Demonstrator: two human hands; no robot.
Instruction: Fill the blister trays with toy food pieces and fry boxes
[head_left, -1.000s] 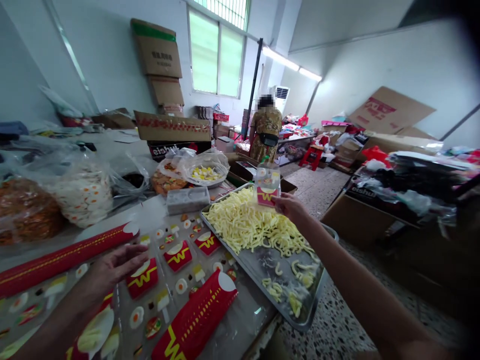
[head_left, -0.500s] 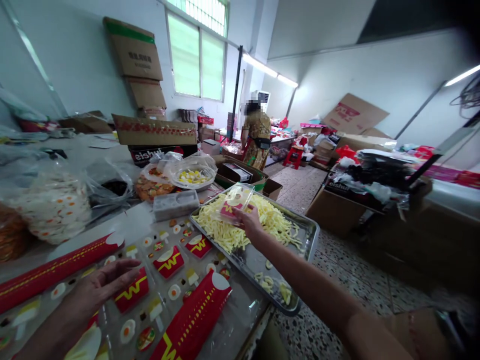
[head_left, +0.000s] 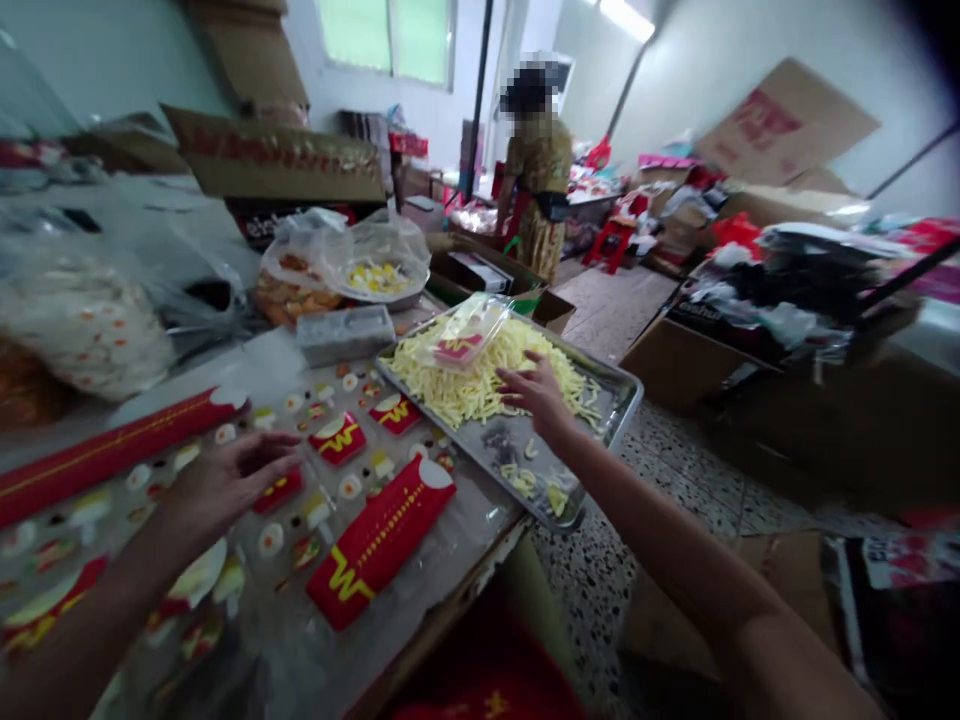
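Observation:
My right hand (head_left: 538,398) is empty, fingers spread, above the right part of a heap of pale yellow toy-like fries (head_left: 442,385) in a metal tray (head_left: 551,505). A clear plastic packet with a red and yellow card (head_left: 459,345) lies on the heap, apart from that hand. Over the table's left side, my left hand (head_left: 232,480) hangs with fingers loosely bent and thumb apart, holding nothing visible. Just beneath it is a small red fries carton piece (head_left: 280,490), partly hidden. Similar red carton pieces (head_left: 337,438) lie beyond, among small egg and ice-lolly shapes.
A stack of red carton pieces (head_left: 382,535) lies near the table's front edge, and a long red row (head_left: 112,450) at left. Behind are a grey compartment box (head_left: 345,335), filled plastic bags (head_left: 82,310) and an open cardboard box (head_left: 487,270). A person (head_left: 536,170) stands farther back.
My right hand has let go of the clear packet, leaving it on the fries, and moved right with fingers spreading. My left hand stays above the carton pieces. The view has tilted down.

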